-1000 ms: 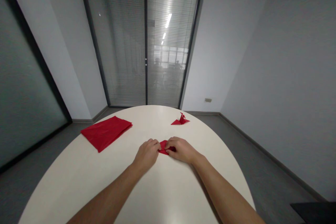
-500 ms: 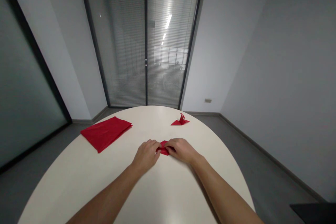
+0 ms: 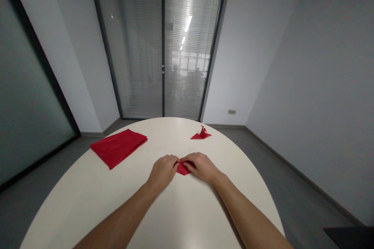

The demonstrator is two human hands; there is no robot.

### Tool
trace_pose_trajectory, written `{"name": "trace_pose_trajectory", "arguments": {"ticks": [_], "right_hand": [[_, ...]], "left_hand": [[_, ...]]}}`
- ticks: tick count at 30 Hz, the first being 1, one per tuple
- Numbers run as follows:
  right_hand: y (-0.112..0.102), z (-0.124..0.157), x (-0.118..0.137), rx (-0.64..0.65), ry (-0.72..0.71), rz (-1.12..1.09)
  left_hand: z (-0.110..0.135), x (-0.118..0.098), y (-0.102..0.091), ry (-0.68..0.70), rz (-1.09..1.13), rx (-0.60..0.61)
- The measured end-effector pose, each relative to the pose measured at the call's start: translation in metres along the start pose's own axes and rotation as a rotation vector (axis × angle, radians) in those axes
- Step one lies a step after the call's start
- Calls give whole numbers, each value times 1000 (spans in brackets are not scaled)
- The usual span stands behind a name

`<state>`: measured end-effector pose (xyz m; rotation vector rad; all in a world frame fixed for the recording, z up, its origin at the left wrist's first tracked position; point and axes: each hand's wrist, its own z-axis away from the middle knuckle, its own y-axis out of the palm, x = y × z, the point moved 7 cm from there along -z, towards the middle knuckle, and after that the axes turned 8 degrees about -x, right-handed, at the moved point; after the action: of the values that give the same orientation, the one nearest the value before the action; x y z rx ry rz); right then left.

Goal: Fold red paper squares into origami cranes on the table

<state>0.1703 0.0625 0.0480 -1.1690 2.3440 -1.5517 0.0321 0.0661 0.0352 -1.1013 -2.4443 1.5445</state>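
A small folded piece of red paper (image 3: 183, 169) lies on the round white table between my two hands, partly covered by the fingers. My left hand (image 3: 165, 168) grips its left side, thumb and fingers closed together. On the right side, my right hand (image 3: 200, 165) pinches the paper with its fingers curled and the thumb against it. A finished red origami crane (image 3: 202, 133) stands beyond my right hand, wings spread. The creases under my fingertips are too small to make out.
Toward the left edge of the white table (image 3: 117, 198) lies a stack of red paper sheets (image 3: 119, 148). Glass doors with blinds (image 3: 163, 54) stand behind the table. A dark flat object (image 3: 350, 237) shows at the lower right.
The red paper between my hands now shows more on the near side and less on the far side. My hands have barely shifted.
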Motion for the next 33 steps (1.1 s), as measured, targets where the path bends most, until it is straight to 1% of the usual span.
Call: {"name": "trace_pose_trajectory", "arguments": {"ticks": [6, 10, 12, 15, 19, 21, 24, 27, 29, 31, 33], "right_hand": [[-2, -2, 1, -46, -47, 19], [-13, -2, 8, -159, -90, 4], [-19, -2, 13, -214, -118, 3], [-24, 0, 17, -246, -159, 24], [-20, 0, 15, -221, -176, 84], [-18, 0, 13, -220, -169, 114], [-19, 1, 10, -236, -155, 129], [-23, 2, 8, -274, -127, 100], [-26, 3, 4, -345, -74, 42], [-27, 5, -5, -444, 31, -80], [-20, 7, -18, -504, 179, -296]], "left_hand": [[2, 6, -4, -60, 49, -42], [2, 12, -9, -96, 86, -152], [2, 16, -10, -135, 137, -195], [3, 29, -8, -248, 242, -235], [3, 47, -1, -380, 426, -288], [1, 50, 4, -396, 552, -299], [-2, 49, 6, -395, 715, -300], [-4, 48, 4, -442, 823, -293], [-4, 50, 2, -495, 879, -301], [-3, 52, 1, -548, 925, -319], [-2, 54, 0, -591, 968, -333]]}}
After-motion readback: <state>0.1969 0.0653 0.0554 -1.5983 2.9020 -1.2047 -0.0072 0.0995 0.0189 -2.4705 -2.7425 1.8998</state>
